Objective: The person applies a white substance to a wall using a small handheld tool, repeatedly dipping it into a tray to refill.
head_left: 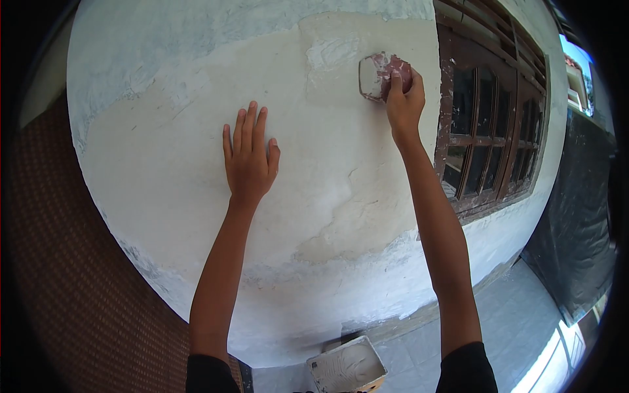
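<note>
My left hand [249, 157] lies flat against the wall [170, 170], fingers stretched out and pointing up, holding nothing. Higher up and to the right, my right hand [406, 101] grips a reddish-brown putty spreader [395, 67] smeared with white putty. Its broad whitish side is against or very close to the wall, left of the window; exact contact cannot be told. The thumb presses on the near face, and the other fingers are partly hidden behind the tool. A patch of rough white putty [333, 52] shows on the wall just left of the spreader.
A brown-framed window [488, 141] is set in the wall at the right. Below, an open tub of white putty [347, 367] stands by the grey floor sheet [416, 354]. Woven brown matting [72, 262] covers the left side; a dark sheet [573, 216] hangs far right.
</note>
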Action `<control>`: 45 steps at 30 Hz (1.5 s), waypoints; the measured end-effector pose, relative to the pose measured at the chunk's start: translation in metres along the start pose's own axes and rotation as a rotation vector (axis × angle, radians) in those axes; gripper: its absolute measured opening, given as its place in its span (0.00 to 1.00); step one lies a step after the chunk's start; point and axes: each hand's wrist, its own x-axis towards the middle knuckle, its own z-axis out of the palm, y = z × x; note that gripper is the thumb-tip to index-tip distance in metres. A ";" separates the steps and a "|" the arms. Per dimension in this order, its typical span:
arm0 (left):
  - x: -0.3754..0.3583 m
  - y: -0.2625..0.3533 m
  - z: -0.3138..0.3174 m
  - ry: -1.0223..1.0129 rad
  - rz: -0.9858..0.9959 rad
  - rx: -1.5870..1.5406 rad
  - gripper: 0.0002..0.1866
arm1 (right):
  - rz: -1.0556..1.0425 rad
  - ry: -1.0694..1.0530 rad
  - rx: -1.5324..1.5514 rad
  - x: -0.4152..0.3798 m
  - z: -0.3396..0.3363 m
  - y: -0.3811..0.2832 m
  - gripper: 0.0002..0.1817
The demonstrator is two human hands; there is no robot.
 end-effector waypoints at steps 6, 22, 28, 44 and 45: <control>0.000 0.000 0.002 0.010 -0.003 0.008 0.30 | 0.128 -0.110 0.383 -0.010 -0.011 -0.022 0.20; -0.003 0.000 0.001 0.009 -0.001 0.002 0.30 | 0.035 0.064 0.184 -0.010 0.011 -0.022 0.22; -0.003 0.000 0.002 0.016 0.000 -0.007 0.30 | -0.220 -0.164 -0.074 -0.030 0.015 -0.012 0.21; -0.004 0.000 0.002 0.026 0.004 -0.013 0.30 | -0.112 -0.180 0.253 -0.029 0.013 -0.009 0.21; -0.004 0.000 0.002 0.024 -0.001 -0.013 0.30 | -0.225 -0.257 0.003 -0.035 0.007 -0.015 0.21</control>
